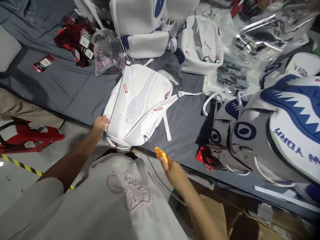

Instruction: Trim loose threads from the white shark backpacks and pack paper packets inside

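Gripping backpack [137,100] in left hand [100,124], orange tool [160,153] in right hand [175,171], at grey table [75,93] near red stool [37,136].

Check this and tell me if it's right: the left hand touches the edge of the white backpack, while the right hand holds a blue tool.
The tool's colour is wrong: the head view shows the right hand holding a yellow-orange tool, not a blue one. The rest stands: the left hand touches the edge of the white backpack.
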{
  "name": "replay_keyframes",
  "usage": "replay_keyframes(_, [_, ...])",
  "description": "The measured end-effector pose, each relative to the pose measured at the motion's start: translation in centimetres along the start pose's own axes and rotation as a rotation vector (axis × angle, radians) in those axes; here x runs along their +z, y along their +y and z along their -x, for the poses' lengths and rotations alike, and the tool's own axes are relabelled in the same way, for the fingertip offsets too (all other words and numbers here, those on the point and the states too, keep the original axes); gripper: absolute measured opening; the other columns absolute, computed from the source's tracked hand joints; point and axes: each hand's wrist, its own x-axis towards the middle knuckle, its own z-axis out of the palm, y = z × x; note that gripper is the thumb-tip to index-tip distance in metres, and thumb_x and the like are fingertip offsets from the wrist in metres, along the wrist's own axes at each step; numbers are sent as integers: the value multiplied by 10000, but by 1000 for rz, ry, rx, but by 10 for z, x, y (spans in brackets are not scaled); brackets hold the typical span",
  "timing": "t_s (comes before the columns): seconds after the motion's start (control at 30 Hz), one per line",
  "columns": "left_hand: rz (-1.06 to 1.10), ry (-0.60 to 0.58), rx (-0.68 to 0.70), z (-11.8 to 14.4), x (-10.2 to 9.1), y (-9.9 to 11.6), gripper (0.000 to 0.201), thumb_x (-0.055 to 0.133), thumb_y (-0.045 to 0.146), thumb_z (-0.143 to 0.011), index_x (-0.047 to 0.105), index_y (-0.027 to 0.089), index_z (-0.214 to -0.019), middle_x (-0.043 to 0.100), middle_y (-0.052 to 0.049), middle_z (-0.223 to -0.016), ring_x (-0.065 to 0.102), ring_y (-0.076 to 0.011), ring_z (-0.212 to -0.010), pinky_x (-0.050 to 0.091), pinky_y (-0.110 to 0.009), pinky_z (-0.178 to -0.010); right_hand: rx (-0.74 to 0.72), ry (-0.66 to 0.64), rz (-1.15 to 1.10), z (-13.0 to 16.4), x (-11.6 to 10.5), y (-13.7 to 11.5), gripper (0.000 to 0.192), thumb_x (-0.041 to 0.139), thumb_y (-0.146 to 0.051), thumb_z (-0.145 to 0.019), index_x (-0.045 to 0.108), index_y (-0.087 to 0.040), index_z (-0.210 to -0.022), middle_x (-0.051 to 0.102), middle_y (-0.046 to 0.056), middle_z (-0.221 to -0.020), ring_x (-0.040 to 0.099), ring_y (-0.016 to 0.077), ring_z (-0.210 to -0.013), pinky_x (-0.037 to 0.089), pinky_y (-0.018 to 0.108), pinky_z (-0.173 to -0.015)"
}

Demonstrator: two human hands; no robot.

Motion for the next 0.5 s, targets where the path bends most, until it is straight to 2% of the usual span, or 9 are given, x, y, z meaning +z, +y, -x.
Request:
replay_keyframes(0.07, [177,-141,-254,-21,-7,-1,415,424,418,-1007,574,86,-1205,684,-211,-1132,685,-243,-1063,545,-378,-954,63,19,35,0,28,-16,532,275,-520,-1036,621,-200,-1282,748,118,-926,704,297,-872,409,306,-646])
replay_keyframes(0.13, [300,-267,-337,-32,-2,-1,436,410,393,-1008,563,63,-1248,704,-212,-1106,691,-251,-1065,542,-379,-980,87,57,38,-10,49,-38,521,278,-489,-1044,591,-174,-1315,747,133,-941,704,294,-876,409,305,-658])
replay_keyframes(0.27, [417,-536,-355,-34,13,-1,510,426,441,-989,543,85,-1336,726,-185,-1116,681,-301,-1113,508,-475,-1042,-31,60,-84,-42,72,-86,466,302,-451,-1058,583,-204,-1336,752,106,-998,703,260,-960,425,280,-712])
replay_keyframes(0.33, [409,-635,-330,-34,13,-2,597,437,527,-968,536,82,-1354,720,-199,-1140,671,-327,-1136,485,-520,-1055,-71,80,-65,-50,79,-97,446,328,-454,-1057,567,-232,-1362,753,92,-1002,703,255,-963,420,279,-719])
replay_keyframes(0.4, [380,-715,-279,-38,9,-4,727,438,648,-927,531,76,-1366,710,-217,-1167,649,-350,-1178,463,-542,-1068,-14,136,-4,-50,84,-96,450,354,-466,-1052,550,-230,-1381,751,97,-986,706,256,-918,407,283,-695])
replay_keyframes(0.5, [339,-826,-240,-51,3,-9,859,409,764,-874,523,87,-1391,701,-218,-1201,599,-362,-1258,435,-542,-1092,216,240,46,-47,90,-85,489,332,-477,-1057,525,-178,-1393,740,117,-917,702,256,-825,375,285,-640])
